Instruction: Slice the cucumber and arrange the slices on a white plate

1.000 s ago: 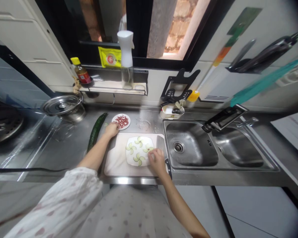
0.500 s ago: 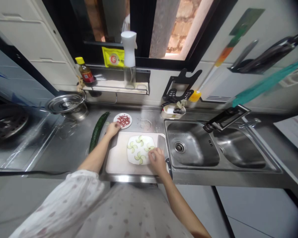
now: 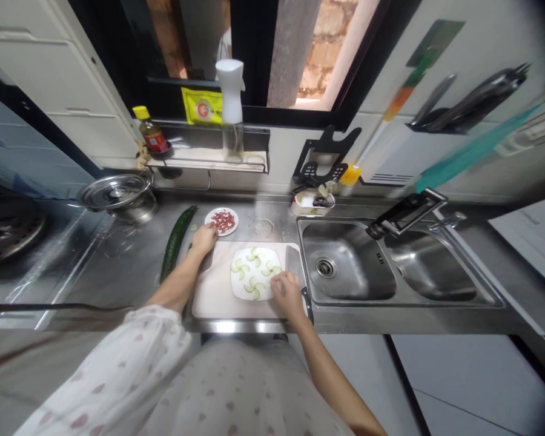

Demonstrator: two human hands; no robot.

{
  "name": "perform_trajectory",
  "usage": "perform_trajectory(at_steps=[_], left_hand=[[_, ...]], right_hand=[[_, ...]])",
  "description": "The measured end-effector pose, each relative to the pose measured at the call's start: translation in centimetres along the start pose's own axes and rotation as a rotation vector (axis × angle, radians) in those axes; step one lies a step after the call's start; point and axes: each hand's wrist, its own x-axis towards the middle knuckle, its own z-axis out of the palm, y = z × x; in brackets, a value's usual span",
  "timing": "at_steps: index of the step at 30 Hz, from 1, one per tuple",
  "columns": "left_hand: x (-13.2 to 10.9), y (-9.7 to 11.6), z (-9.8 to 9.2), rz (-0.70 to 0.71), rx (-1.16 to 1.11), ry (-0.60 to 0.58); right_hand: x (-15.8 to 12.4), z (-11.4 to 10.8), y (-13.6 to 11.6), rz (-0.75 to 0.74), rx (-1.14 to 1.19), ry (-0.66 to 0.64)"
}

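Note:
My left hand (image 3: 204,238) is closed at the lower left rim of a small white plate (image 3: 232,229) of red pieces (image 3: 222,221); what its fingers hold is too small to make out. My right hand (image 3: 287,293) has its fingers pinched together over the right edge of a white square plate (image 3: 242,293). Green slices (image 3: 255,288) form several pinwheel shapes on that plate, which rests on a pale cutting board (image 3: 213,306). A knife (image 3: 306,301) lies along the board's right side, partly behind my right hand.
A long cucumber (image 3: 174,245) lies left of the board. Behind it stands a lidded steel pot (image 3: 131,200). The double sink (image 3: 354,263) is on the right, with a black faucet (image 3: 402,215). A shelf (image 3: 200,162) holds a spray bottle (image 3: 231,109) and a sauce bottle (image 3: 153,132).
The whole view has shifted slightly. Both hands keep nearly the same places, the left at the small plate and the right at the square plate's edge.

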Motion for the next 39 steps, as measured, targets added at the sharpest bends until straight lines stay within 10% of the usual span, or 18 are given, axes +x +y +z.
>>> perform_trajectory(at_steps=[7, 17, 39], left_hand=[[-0.4, 1.0, 0.4, -0.151, -0.345, 0.069], [-5.6, 7.7, -0.1, -0.212, -1.145, -0.003], [-12.8, 10.5, -4.0, 0.546, -0.329, 0.543]], right_hand=[[-0.3, -0.1, 0.2, 0.027, 0.016, -0.009], [2.5, -0.3, -1.4, -0.060, 0.107, -0.016], [6.4, 0.2, -5.0, 0.240, 0.681, -0.215]])
